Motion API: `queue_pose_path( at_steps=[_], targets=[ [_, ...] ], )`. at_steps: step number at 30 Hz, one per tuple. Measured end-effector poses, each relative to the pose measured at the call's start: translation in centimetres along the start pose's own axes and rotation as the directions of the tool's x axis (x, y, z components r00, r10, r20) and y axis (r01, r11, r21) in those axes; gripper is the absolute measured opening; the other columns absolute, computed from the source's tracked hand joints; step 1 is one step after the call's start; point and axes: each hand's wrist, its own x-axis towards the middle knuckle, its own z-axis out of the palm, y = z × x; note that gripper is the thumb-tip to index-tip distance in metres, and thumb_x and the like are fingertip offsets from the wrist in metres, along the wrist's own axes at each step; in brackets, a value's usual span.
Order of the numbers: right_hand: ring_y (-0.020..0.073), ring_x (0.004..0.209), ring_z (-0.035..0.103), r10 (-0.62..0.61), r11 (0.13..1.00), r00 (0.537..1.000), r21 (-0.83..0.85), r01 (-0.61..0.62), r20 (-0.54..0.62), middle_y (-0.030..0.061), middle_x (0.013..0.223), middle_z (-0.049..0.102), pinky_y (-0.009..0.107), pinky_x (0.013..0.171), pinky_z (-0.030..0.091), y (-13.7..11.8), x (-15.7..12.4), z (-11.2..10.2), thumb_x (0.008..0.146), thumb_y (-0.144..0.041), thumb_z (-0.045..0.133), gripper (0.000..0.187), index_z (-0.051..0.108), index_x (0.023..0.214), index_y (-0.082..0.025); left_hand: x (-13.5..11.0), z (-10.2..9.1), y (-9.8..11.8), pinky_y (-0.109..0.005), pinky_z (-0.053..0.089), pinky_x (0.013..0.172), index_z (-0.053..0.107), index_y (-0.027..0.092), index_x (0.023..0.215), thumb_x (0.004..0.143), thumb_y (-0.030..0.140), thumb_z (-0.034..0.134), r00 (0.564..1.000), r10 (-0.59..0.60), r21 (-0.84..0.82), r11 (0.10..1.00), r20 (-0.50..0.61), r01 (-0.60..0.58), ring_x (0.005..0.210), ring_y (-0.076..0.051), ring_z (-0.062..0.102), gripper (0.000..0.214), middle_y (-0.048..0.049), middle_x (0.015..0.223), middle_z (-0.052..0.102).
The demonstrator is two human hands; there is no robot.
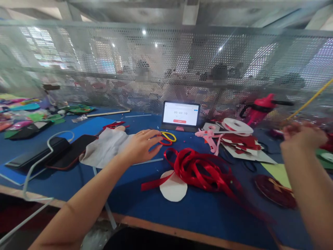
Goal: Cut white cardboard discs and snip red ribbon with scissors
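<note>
Altogether, counted one left hand (143, 141), with fingers released and loosely spread, at the edge of one pale cloth (104, 149) and just beside one pair of scissors (171, 140) with yellow and red handles; counted one right hand (304, 135), too blurred to tell clenched from released; counted one pink glue gun (213, 145) and one tablet (179, 115). Saw one ribbon heap (196, 168) on the blue tabletop (145, 205), glossy, red, tangled, partly over one white disc (173, 191).

The right hand (303, 137) is blurred (its grip unclear).
</note>
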Motion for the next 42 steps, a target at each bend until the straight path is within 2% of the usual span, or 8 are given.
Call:
queue_pose_path(
  at_steps=[4, 8, 10, 13, 20, 27, 32, 42],
  targets=[
    [0.0139, 0.059, 0.061, 0.022, 0.953, 0.956, 0.296, 0.068, -0.291, 0.0085, 0.074, 0.069, 0.028, 0.041, 0.023, -5.8, -5.0, -3.4, 0.068, -0.014, 0.046, 0.021, 0.061, 0.078, -0.025, 0.3, 0.1, -0.3, -0.027, 0.046, 0.070, 0.063, 0.019, 0.096, 0.085, 0.033, 0.045, 0.964, -0.141, -0.126, 0.977, 0.225, 0.172, 0.077, -0.015, 0.061, 0.026, -0.0037, 0.091, 0.066],
    [0.0090, 0.038, 0.044, -0.236, 0.936, 0.946, 0.311, 0.162, 0.220, 0.0004, 0.049, 0.054, 0.025, 0.037, 0.024, -10.6, -13.6, -5.5, 0.069, -0.022, 0.051, 0.007, 0.056, 0.071, -0.024, 0.4, 0.1, -0.3, -0.023, 0.043, 0.062, 0.065, 0.020, 0.085, 0.079, 0.041, 0.054, 0.895, -0.060, -0.350, 0.907, 0.442, 0.234, 0.067, -0.012, 0.059, 0.025, -0.0004, 0.078, 0.066],
    [0.0147, 0.047, 0.054, -0.243, 0.966, 0.584, 0.137, 0.219, 0.775, 0.0011, 0.055, 0.059, 0.028, 0.044, 0.040, -11.6, -17.7, -5.5, 0.076, -0.029, 0.052, 0.010, 0.058, 0.082, -0.024, 0.2, 0.1, -0.2, -0.021, 0.041, 0.057, 0.065, 0.019, 0.079, 0.074, 0.043, 0.060, 0.830, 0.076, -0.479, 0.844, 0.552, 0.242, 0.063, -0.012, 0.058, 0.025, 0.0005, 0.071, 0.065],
    [0.0190, 0.074, 0.061, -0.214, 0.833, 0.141, 0.105, 0.543, 0.967, 0.0036, 0.081, 0.066, 0.031, 0.066, 0.047, -11.8, -22.5, -3.9, 0.080, -0.031, 0.053, 0.017, 0.061, 0.094, -0.025, -0.1, 0.5, 0.5, -0.021, 0.038, 0.052, 0.064, 0.018, 0.070, 0.069, 0.038, 0.065, 0.732, 0.264, -0.589, 0.776, 0.628, 0.226, 0.058, -0.012, 0.056, 0.020, 0.0012, 0.064, 0.063],
    [0.0228, 0.097, 0.054, -0.335, 0.591, -0.329, 0.469, 0.657, 0.883, 0.0099, 0.099, 0.064, 0.038, 0.095, 0.035, -10.6, -26.4, 1.6, 0.078, -0.036, 0.060, 0.028, 0.063, 0.097, -0.016, -0.5, 0.9, 1.2, -0.021, 0.040, 0.055, 0.064, 0.019, 0.068, 0.068, 0.015, 0.058, 0.695, 0.391, -0.670, 0.721, 0.604, 0.177, 0.058, -0.012, 0.056, 0.007, 0.0023, 0.062, 0.062],
    [0.0215, 0.081, 0.062, -0.127, 0.424, -0.150, 0.191, 0.885, 0.980, 0.0082, 0.080, 0.068, 0.043, 0.095, 0.031, -8.2, -21.8, -0.6, 0.082, -0.017, 0.049, 0.021, 0.064, 0.097, -0.017, -0.4, 0.1, -1.7, -0.025, 0.046, 0.066, 0.054, 0.016, 0.078, 0.078, 0.028, 0.056, 0.866, 0.023, -0.820, 0.334, 0.499, 0.464, 0.067, -0.011, 0.059, 0.012, -0.0019, 0.076, 0.066],
    [0.0293, 0.092, 0.062, 0.221, 0.313, 0.022, -0.093, 0.945, 0.975, 0.0140, 0.095, 0.068, 0.041, 0.082, 0.040, -7.5, -18.3, -3.2, 0.081, -0.020, 0.052, 0.028, 0.059, 0.107, -0.014, -0.4, 1.1, -2.8, -0.018, 0.033, 0.042, 0.054, 0.015, 0.072, 0.069, 0.031, 0.066, 0.830, -0.382, -0.902, -0.018, 0.405, 0.432, 0.043, -0.006, 0.047, 0.020, 0.0021, 0.054, 0.057],
    [0.0269, 0.090, 0.060, 0.008, 0.449, 0.031, -0.032, 0.893, 0.999, 0.0106, 0.092, 0.067, 0.034, 0.073, 0.042, -12.7, -20.6, -1.0, 0.087, -0.048, 0.043, 0.041, 0.057, 0.114, -0.019, -0.1, 0.1, -1.9, -0.025, 0.048, 0.064, 0.056, 0.013, 0.057, 0.058, 0.015, 0.066, 0.800, -0.507, -0.916, -0.382, 0.320, 0.124, 0.062, -0.011, 0.059, 0.010, -0.0023, 0.076, 0.065]
  ],
)
